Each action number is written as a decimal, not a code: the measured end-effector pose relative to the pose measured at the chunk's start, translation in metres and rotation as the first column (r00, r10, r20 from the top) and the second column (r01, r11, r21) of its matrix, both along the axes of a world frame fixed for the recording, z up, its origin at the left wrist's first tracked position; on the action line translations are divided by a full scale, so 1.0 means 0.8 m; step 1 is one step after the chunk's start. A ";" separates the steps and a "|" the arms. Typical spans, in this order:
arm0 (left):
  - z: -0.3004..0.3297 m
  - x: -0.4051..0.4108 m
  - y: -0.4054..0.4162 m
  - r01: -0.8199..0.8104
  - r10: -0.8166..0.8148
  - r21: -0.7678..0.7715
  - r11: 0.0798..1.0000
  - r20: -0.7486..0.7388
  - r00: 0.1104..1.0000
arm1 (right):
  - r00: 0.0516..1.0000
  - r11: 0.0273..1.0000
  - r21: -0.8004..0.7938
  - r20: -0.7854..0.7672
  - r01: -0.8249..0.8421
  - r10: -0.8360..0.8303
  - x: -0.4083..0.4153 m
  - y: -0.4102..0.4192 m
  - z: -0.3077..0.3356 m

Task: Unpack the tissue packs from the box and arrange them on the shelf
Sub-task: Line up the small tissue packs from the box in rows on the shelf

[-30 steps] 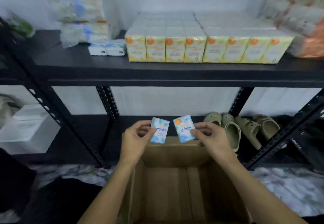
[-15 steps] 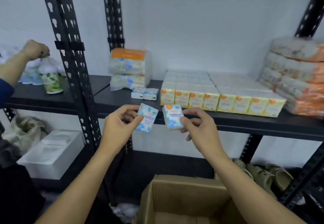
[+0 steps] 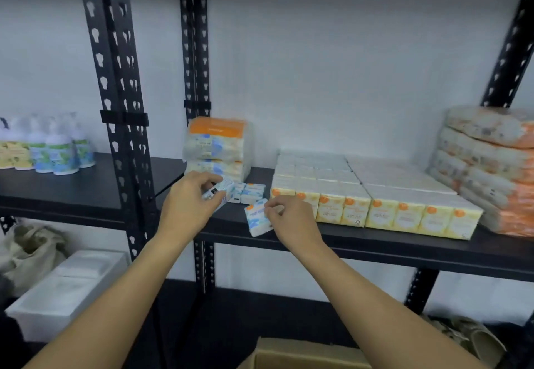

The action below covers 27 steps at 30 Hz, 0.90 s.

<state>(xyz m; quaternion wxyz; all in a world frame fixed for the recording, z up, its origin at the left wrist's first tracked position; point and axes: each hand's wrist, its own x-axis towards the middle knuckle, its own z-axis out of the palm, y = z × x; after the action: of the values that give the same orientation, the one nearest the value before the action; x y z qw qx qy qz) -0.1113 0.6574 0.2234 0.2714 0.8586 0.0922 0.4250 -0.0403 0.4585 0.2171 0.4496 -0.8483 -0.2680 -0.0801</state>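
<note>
My left hand [image 3: 187,207] grips a small blue-and-white tissue pack [image 3: 221,192] over the black shelf [image 3: 375,250], just in front of two like packs [image 3: 248,193] standing there. My right hand [image 3: 289,220] pinches a second small tissue pack [image 3: 257,220] at the shelf's front, tilted, its lower end near the shelf board. The cardboard box [image 3: 306,354] shows only its top flap at the bottom edge of the head view.
Yellow tissue packs [image 3: 375,195] fill the shelf's middle in rows. Larger wrapped tissue bundles [image 3: 216,149] stand behind my left hand, orange-wrapped bundles [image 3: 485,172] at right. Bottles [image 3: 52,152] stand on the left shelf. A black upright [image 3: 121,108] divides the shelves. A white bin [image 3: 63,290] sits below left.
Both hands rose from the box and carried the two small packs forward to the shelf, beside the two small packs there. The other person's arm at left is gone from view.
</note>
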 end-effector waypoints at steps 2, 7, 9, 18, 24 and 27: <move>-0.002 0.008 0.005 -0.021 0.022 0.062 0.998 -0.027 0.999 | 1.000 0.999 -0.037 -0.004 -0.004 0.003 0.007 0.002 -0.001; -0.012 0.022 0.013 -0.073 0.094 0.209 0.975 -0.090 0.992 | 0.998 0.991 -0.129 -0.039 -0.047 0.042 0.019 0.007 -0.007; -0.018 0.026 0.016 -0.081 0.108 0.222 0.972 -0.113 0.988 | 0.997 0.975 -0.208 -0.036 -0.075 0.069 0.021 0.008 -0.008; -0.032 0.034 0.013 -0.006 0.050 0.192 0.981 -0.227 0.973 | 0.994 0.970 -0.232 0.062 -0.068 0.084 0.028 0.015 -0.021; -0.035 0.025 0.013 0.084 -0.074 0.040 0.996 -0.201 0.977 | 0.991 0.978 -0.204 0.118 -0.038 0.063 0.030 0.017 -0.026; -0.036 0.013 0.021 0.127 -0.148 -0.151 0.980 -0.138 0.979 | 0.989 0.979 -0.200 0.132 -0.045 0.072 0.031 0.019 -0.029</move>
<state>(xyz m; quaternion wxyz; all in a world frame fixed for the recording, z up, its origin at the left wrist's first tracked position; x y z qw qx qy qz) -0.1013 0.6738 0.1944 0.3527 0.8707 0.0822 0.3327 -0.0158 0.4739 0.1937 0.3460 -0.8727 -0.3302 -0.0984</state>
